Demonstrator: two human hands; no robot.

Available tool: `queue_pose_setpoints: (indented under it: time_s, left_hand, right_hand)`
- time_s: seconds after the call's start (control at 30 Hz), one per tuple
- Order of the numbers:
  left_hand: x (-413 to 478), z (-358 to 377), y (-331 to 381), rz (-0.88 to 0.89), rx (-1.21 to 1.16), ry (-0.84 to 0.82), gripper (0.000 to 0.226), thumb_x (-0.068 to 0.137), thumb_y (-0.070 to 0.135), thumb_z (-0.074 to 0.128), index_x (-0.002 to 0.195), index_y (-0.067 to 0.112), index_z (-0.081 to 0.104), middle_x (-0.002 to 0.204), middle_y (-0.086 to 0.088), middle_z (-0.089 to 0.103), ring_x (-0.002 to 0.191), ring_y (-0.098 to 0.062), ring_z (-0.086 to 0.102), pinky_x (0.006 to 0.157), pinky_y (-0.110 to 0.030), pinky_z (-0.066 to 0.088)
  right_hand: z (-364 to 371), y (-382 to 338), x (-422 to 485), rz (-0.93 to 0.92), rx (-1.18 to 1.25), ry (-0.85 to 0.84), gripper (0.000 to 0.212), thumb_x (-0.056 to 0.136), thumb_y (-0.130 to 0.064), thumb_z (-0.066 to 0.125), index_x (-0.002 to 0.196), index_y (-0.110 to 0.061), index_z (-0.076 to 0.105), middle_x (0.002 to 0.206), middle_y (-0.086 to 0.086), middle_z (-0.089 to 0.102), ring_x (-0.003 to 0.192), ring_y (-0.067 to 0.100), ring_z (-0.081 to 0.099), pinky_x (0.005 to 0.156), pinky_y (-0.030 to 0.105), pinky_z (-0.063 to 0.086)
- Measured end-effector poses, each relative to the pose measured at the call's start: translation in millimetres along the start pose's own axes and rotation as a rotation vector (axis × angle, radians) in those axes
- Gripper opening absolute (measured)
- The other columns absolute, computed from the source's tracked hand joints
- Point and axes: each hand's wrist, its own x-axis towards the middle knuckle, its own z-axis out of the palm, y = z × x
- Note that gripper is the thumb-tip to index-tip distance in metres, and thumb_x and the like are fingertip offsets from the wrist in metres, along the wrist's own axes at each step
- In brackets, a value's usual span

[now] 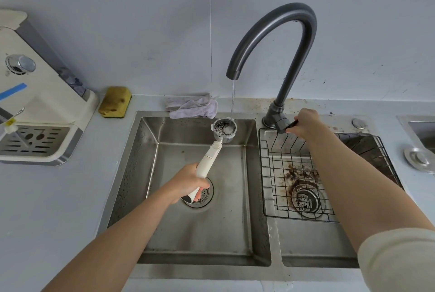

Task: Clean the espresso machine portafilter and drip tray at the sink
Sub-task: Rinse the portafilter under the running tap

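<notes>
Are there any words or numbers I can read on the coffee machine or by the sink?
None can be read.
Espresso machine: no legible words; the blue tape strip looks blank.
Yellow tag on its front: too small and blurred to read.
Portafilter, faucet, sponge: no text visible.

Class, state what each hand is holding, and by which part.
The left hand grips the portafilter by its white handle. The right hand holds the faucet by its black lever.

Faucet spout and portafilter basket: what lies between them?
In the head view, only a thin stream of water runs from the faucet spout down into the portafilter basket.
</notes>
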Motion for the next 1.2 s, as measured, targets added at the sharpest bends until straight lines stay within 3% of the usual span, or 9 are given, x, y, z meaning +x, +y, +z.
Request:
queue_pose_setpoints:
  time_s: [0.17, 0.27, 0.37, 0.43, 0.47, 0.63, 0.8, 1.0, 1.2]
  left_hand:
    - [-0.5, -1.3, -0.6, 0.004, 0.007, -0.005, 0.021, 0.078, -0.006, 0.055, 0.077, 0.009, 0.041, 0.055, -0.006, 0.046, 0.031, -0.014, 0.042, 0.036, -0.016, 0.036]
    - [-0.9, -1.2, -0.9, 0.007, 0.009, -0.01, 0.021, 0.078, -0.006, 0.055, 0.077, 0.009, 0.04, 0.055, -0.006, 0.045, 0.031, -0.014, 0.042, 0.035, -0.017, 0.036]
    - [-1.5, -0.6, -1.1, 0.01, 0.012, -0.015, 0.021, 0.078, -0.006, 0.055, 0.078, 0.009, 0.04, 0.055, -0.006, 0.045, 0.032, -0.014, 0.042, 0.035, -0.016, 0.035]
    - [-1.7, -0.5, -1.7, 0.014, 0.015, -0.02, 0.02, 0.078, -0.006, 0.055, 0.08, 0.008, 0.041, 0.055, -0.006, 0.045, 0.032, -0.014, 0.042, 0.036, -0.016, 0.035]
    - [-1.9, -0.4, -1.9, 0.015, 0.013, -0.023, 0.02, 0.078, -0.006, 0.055, 0.08, 0.008, 0.041, 0.055, -0.006, 0.045, 0.031, -0.014, 0.042, 0.036, -0.016, 0.035]
    - [-4.0, 1.1, -3.4, 0.03, 0.002, -0.037, 0.02, 0.079, -0.006, 0.055, 0.079, 0.008, 0.041, 0.052, -0.005, 0.045, 0.03, -0.013, 0.042, 0.036, -0.015, 0.035]
    - [-5.5, 2.4, -5.0, 0.047, -0.017, -0.058, 0.021, 0.079, -0.007, 0.055, 0.079, 0.008, 0.041, 0.051, -0.005, 0.044, 0.029, -0.013, 0.041, 0.036, -0.015, 0.035]
    - [-7.7, 3.9, -4.3, 0.058, -0.045, -0.084, 0.02, 0.079, -0.007, 0.056, 0.077, 0.008, 0.042, 0.053, -0.008, 0.046, 0.029, -0.013, 0.043, 0.035, -0.016, 0.035]
    - [-9.6, 2.7, 0.6, 0.106, -0.049, -0.128, 0.018, 0.079, -0.006, 0.055, 0.077, 0.01, 0.048, 0.045, -0.002, 0.048, 0.032, -0.015, 0.044, 0.038, -0.018, 0.036]
  right_hand:
    - [5.0, -2.6, 0.1, 0.042, 0.12, 0.032, 0.037, 0.087, -0.036, 0.06, 0.063, -0.01, 0.049, 0.066, -0.005, 0.043, 0.056, 0.007, 0.036, 0.045, 0.015, 0.021]
    - [6.9, -2.7, 1.6, 0.094, 0.342, 0.046, 0.042, 0.087, -0.029, 0.061, 0.059, -0.01, 0.037, 0.06, -0.002, 0.032, 0.053, 0.007, 0.029, 0.047, 0.015, 0.024]
    - [15.0, -6.0, 11.3, 0.271, 1.109, 0.057, 0.031, 0.092, -0.024, 0.053, 0.093, 0.007, 0.05, 0.072, -0.001, 0.043, 0.064, 0.01, 0.044, 0.065, 0.02, 0.044]
    - [12.8, -11.8, -1.2, 0.394, 1.752, 0.028, 0.04, 0.099, -0.02, 0.036, 0.13, 0.005, 0.037, 0.102, 0.003, 0.051, 0.096, 0.025, 0.057, 0.089, 0.041, 0.05]
    - [11.7, -13.1, -5.5, 0.441, 1.882, 0.042, 0.042, 0.1, -0.021, 0.032, 0.136, 0.001, 0.032, 0.112, 0.009, 0.048, 0.108, 0.03, 0.054, 0.095, 0.048, 0.047]
    - [20.7, -34.6, -33.1, 0.421, 1.682, -0.003, 0.049, 0.096, -0.037, 0.039, 0.131, -0.002, 0.037, 0.129, 0.018, 0.049, 0.11, 0.029, 0.055, 0.101, 0.039, 0.043]
    - [60.9, -73.7, -66.2, 0.217, 1.721, -0.278, 0.05, 0.097, -0.022, 0.042, 0.142, -0.006, 0.027, 0.139, 0.021, 0.042, 0.12, 0.033, 0.05, 0.096, 0.037, 0.044]
    - [83.9, -113.4, -95.8, -0.006, 1.726, -0.462, 0.059, 0.089, -0.016, 0.056, 0.139, -0.001, 0.027, 0.115, 0.018, 0.058, 0.095, 0.024, 0.06, 0.078, 0.028, 0.049]
    - [81.1, -135.4, -104.4, -0.084, 1.758, -0.43, 0.031, 0.089, -0.011, 0.056, 0.118, -0.005, 0.047, 0.091, 0.006, 0.063, 0.083, 0.019, 0.061, 0.08, 0.028, 0.05]
